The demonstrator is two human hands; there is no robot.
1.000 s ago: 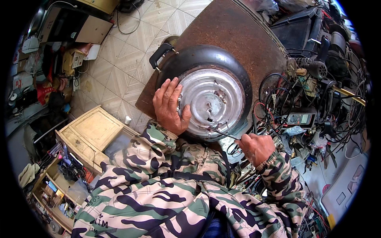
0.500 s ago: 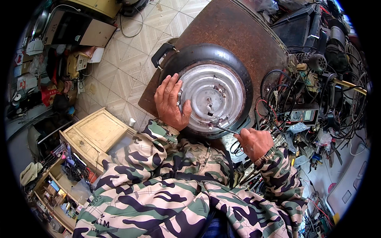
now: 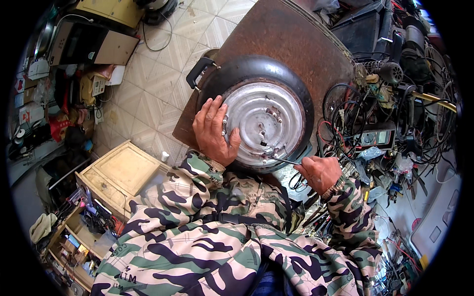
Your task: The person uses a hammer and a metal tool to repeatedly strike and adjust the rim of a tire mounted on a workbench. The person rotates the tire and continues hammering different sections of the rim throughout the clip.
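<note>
We see the left hand (image 3: 213, 132) spread flat, fingers apart, on the wheel (image 3: 261, 121) on the table (image 3: 281, 37); the right hand (image 3: 320, 172), fingers clamped, holds a screwdriver (image 3: 282, 160) touching the hub's lower edge.

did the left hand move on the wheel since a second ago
No. The left hand stays flat on the left edge of the wheel hub; only the camera view shifted.

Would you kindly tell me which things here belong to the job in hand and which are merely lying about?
In use:
- wheel with its silver hub cover
- left hand, flat on the hub cover
- right hand, gripping a thin metal tool set at the cover's rim
- rusty brown worktop under the wheel

Lying about:
- tangle of wires
- meter
- wooden box
</note>
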